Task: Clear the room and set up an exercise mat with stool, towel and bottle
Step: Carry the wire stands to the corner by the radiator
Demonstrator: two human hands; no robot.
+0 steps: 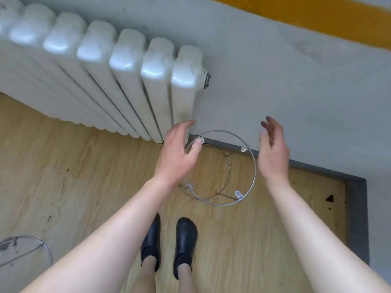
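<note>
Bare chrome wire, two rings joined by thin struts: a seatless stool frame (pixel 220 168) on the pale wood-look floor (pixel 84 166), close to the grey wall (pixel 275 92) and just right of a white ribbed radiator (pixel 127 81). Small metal tabs (four, with holes) spaced round the upper ring. Left hand (pixel 177 153) spread open above the frame's left edge, fingers loose, thumb overlapping the ring in view; contact impossible to judge from this angle. Right hand (pixel 273 153) open too, palm turned inward, fingers curled slightly, hovering just outside the ring's right side and gripping nothing. Both forearms bare, reaching down from the bottom corners. Black shoes (pixel 169 244) planted side by side on the floor, just short of the frame. Dark grey skirting (pixel 317 168) along the wall base, turning a corner at right. Mustard-yellow band (pixel 317 15) across the wall at upper right. Second round stool (pixel 23 252), grey scuffed top in a metal rim, partly visible at lower left, well apart from the frame.
</note>
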